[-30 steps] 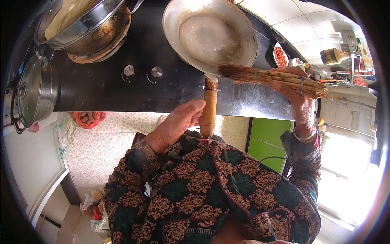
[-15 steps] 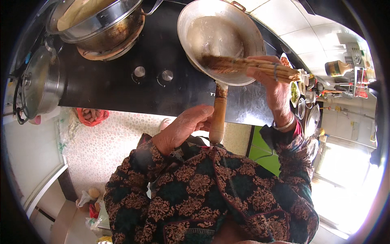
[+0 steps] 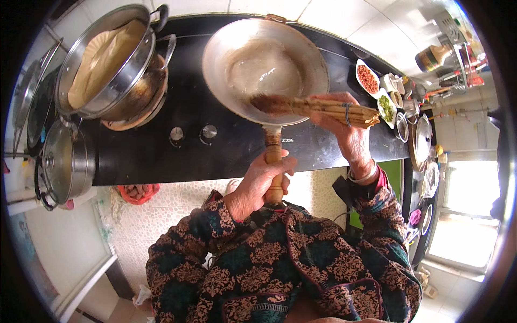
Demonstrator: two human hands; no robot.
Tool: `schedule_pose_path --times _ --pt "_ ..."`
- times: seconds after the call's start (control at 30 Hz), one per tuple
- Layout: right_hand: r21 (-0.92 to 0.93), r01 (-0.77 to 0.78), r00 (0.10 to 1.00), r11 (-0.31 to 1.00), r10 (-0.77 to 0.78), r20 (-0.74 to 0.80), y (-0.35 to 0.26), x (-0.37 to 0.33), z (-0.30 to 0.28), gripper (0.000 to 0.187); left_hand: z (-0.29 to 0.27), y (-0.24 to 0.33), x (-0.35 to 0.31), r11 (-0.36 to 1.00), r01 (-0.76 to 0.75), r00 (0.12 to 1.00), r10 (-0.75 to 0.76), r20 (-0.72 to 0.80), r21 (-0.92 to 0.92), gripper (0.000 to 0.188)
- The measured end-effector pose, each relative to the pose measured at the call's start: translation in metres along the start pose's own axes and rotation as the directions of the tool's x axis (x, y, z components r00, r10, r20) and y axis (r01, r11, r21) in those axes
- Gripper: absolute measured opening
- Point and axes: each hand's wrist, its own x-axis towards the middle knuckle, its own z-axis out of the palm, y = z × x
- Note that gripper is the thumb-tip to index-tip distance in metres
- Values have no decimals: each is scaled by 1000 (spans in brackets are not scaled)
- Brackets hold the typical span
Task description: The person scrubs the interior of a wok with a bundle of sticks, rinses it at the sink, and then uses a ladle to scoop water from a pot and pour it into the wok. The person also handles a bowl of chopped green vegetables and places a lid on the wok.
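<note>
A metal wok (image 3: 215, 59) with cloudy water in its bottom sits on the black stovetop. Its wooden handle (image 3: 274, 141) points toward me, and my left hand (image 3: 259, 183) is wrapped round it. My right hand (image 3: 347, 134) grips a bamboo wok brush (image 3: 328, 109), a bundle of thin sticks tied with a band. The brush lies slanted across the near right rim, its dark bristle end inside the wok, close to the water's near edge. Whether the bristles touch the metal, I cannot tell.
On the left stands a steel steamer pot (image 3: 64, 94) with a pale cloth liner, beside a lidded pot (image 3: 67, 161). Two stove knobs (image 3: 209, 132) face me. At right are a dish of chopped red pieces (image 3: 368, 79), a dish of chopped greens (image 3: 386, 107) and several small jars.
My left hand has closed round the wok handle, where before its fingers were beside it. The view has shifted, showing more of the counter. My right hand still holds the brush.
</note>
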Motion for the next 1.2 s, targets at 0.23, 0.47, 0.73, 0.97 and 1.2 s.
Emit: schedule_pose_path --times 0.23,0.47,0.73,0.97,1.2 --pt "142 -119 953 983 154 -262 34 -24 -64 32 11 8 -6 990 -5 983 30 -183 140 28" --pt "117 -78 900 990 121 -420 74 -78 -141 28 64 -10 -10 914 83 993 -41 -114 397 24" --pt "-91 -105 833 990 37 -553 93 -129 -313 20 175 -111 42 890 248 959 -283 35 382 28" --pt "-44 -208 783 977 140 -606 135 -257 -410 22 245 -198 126 726 382 855 -513 80 572 27" --pt "111 -270 583 956 254 -772 162 -350 -424 25 285 -239 172 525 472 723 -690 29 708 34"
